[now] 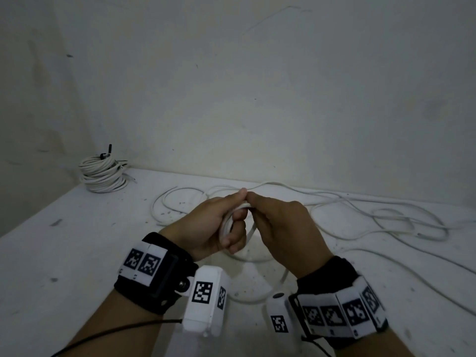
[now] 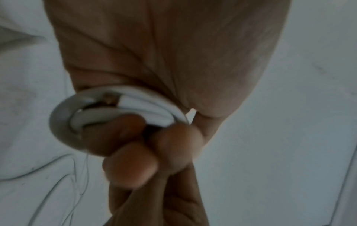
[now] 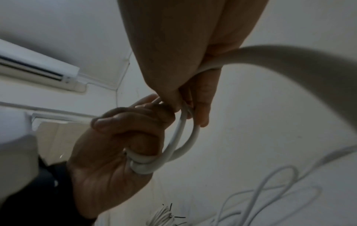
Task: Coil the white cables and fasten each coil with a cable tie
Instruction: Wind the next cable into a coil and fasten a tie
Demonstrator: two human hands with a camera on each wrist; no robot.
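Note:
A small coil of white cable (image 1: pixel 226 222) sits in my left hand (image 1: pixel 219 222), whose fingers curl round its loops above the table's middle. My right hand (image 1: pixel 273 222) meets the left at the thumbs and pinches the cable strand at the top of the coil. In the left wrist view the loops (image 2: pixel 119 110) pass under the palm with the fingertips (image 2: pixel 131 166) curled over them. In the right wrist view the coil (image 3: pixel 181 137) hangs between both hands, and a strand (image 3: pixel 270 56) runs off to the right. The loose rest of the cable (image 1: pixel 386 217) trails over the table.
A stack of finished white coils (image 1: pixel 103 173) with black cable ties stands at the table's far left corner by the wall. More loose cable loops (image 1: pixel 180 202) lie behind my hands. The white table (image 1: pixel 64 253) is speckled with dark bits.

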